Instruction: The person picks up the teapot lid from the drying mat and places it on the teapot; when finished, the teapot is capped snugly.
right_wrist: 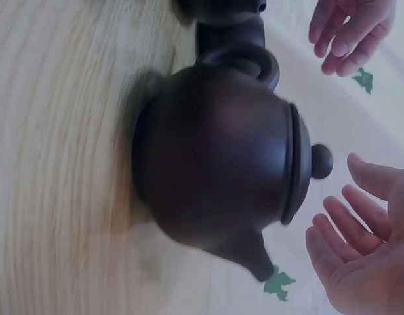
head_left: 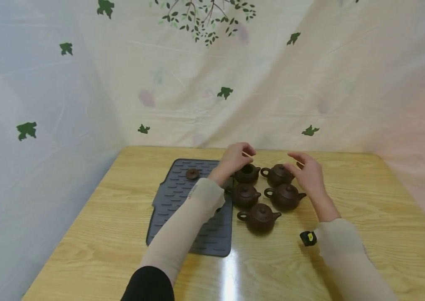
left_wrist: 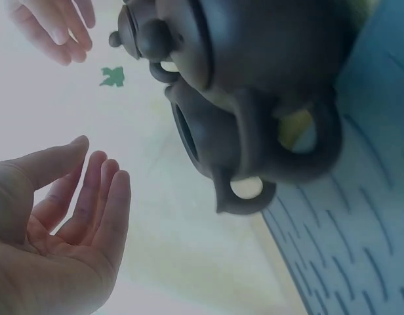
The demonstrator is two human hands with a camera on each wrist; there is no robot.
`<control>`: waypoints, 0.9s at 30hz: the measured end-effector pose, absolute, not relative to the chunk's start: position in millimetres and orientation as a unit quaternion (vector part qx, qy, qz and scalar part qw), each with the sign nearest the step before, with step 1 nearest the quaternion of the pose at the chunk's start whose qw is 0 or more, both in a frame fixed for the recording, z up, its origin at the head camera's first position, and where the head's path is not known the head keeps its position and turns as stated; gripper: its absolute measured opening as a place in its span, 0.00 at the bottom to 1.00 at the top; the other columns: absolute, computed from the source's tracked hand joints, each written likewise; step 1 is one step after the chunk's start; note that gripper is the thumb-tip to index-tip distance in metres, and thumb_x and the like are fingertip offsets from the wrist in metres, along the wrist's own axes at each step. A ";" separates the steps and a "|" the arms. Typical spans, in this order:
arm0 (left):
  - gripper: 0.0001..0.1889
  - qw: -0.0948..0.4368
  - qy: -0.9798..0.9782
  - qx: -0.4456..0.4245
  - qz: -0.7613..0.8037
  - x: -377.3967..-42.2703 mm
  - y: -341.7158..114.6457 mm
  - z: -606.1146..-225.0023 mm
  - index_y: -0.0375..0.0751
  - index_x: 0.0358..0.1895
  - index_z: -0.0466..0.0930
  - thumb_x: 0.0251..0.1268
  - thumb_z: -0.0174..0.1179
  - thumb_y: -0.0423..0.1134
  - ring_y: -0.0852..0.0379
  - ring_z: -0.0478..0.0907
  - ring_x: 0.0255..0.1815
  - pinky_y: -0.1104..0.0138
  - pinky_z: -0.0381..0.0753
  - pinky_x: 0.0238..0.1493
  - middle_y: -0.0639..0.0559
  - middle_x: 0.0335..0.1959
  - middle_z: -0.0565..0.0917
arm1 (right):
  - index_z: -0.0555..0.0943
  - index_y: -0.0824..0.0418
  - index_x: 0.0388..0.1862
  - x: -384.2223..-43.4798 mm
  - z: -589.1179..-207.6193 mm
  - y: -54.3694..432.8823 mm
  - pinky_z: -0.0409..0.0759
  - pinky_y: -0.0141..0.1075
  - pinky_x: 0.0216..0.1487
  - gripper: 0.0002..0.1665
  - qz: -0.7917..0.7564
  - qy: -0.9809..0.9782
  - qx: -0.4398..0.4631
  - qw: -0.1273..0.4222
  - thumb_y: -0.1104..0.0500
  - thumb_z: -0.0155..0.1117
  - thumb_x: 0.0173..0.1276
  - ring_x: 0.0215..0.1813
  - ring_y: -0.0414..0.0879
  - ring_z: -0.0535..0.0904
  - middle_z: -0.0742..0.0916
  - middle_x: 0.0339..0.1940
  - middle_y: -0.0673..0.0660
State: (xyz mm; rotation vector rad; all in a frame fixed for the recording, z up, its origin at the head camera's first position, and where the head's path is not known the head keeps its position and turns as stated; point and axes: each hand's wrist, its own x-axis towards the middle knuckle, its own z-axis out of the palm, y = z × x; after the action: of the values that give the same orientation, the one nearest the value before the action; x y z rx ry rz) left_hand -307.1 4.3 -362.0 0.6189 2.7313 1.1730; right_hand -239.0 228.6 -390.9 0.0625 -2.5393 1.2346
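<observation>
Several dark brown teapots stand grouped at mid-table. My left hand hovers with nothing in it, fingers loosely bent, beside and above the back left teapot, whose top is uncovered. A loose teapot lid lies on the grey mat. At the back right, my right hand is held close by a lidded teapot, its thumb overlapping that pot in the head view. No object shows in the right hand's spread fingers in the right wrist view. Both palms face inward.
Lidded teapots fill the nearer rows: one at left, one at right and one in front. The ridged grey mat lies left of them, partly under my left forearm. A patterned cloth hangs behind the wooden table.
</observation>
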 end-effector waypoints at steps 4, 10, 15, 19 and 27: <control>0.08 0.057 0.895 0.191 0.399 -307.9 -7.7 -365.2 0.43 0.49 0.83 0.69 0.62 0.34 0.51 0.82 0.53 0.62 0.83 0.49 0.48 0.51 0.85 | 0.76 0.70 0.63 -239.6 -387.8 218.9 0.74 0.53 0.68 0.25 0.440 -0.884 0.027 0.154 0.60 0.65 0.71 0.70 0.66 0.73 0.80 0.65 0.70; 0.08 0.056 0.891 0.178 0.413 -306.1 -24.7 -368.9 0.43 0.49 0.82 0.71 0.61 0.35 0.49 0.82 0.55 0.59 0.84 0.50 0.47 0.52 0.84 | 0.75 0.70 0.64 -241.4 -383.1 204.2 0.75 0.53 0.67 0.25 0.444 -0.886 0.041 0.129 0.60 0.64 0.72 0.70 0.65 0.73 0.79 0.66 0.70; 0.08 0.058 0.888 0.164 0.426 -304.4 -37.0 -370.4 0.42 0.50 0.81 0.71 0.61 0.36 0.49 0.82 0.55 0.57 0.84 0.52 0.46 0.53 0.83 | 0.76 0.68 0.64 -247.4 -385.2 195.0 0.77 0.52 0.65 0.25 0.434 -0.893 0.053 0.108 0.60 0.65 0.72 0.69 0.63 0.74 0.80 0.66 0.69; 0.09 0.054 0.889 0.155 0.427 -304.5 -46.6 -373.4 0.42 0.50 0.81 0.71 0.61 0.36 0.48 0.82 0.56 0.56 0.83 0.54 0.45 0.54 0.83 | 0.76 0.69 0.64 -252.5 -389.1 188.1 0.77 0.53 0.64 0.25 0.423 -0.898 0.069 0.098 0.60 0.65 0.71 0.67 0.64 0.77 0.80 0.65 0.70; 0.12 0.049 0.899 0.118 0.420 -306.2 -71.2 -379.8 0.41 0.52 0.81 0.71 0.62 0.41 0.48 0.81 0.57 0.55 0.82 0.54 0.47 0.54 0.83 | 0.74 0.68 0.67 -255.5 -394.4 179.4 0.79 0.55 0.61 0.26 0.428 -0.899 0.077 0.058 0.61 0.63 0.73 0.64 0.65 0.78 0.79 0.66 0.71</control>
State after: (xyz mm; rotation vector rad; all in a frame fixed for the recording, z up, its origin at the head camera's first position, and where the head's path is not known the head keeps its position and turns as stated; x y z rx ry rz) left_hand -306.2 -71.2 -379.8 0.3591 2.7380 1.2781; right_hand -255.5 179.4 -394.4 0.2330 -2.7240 1.2979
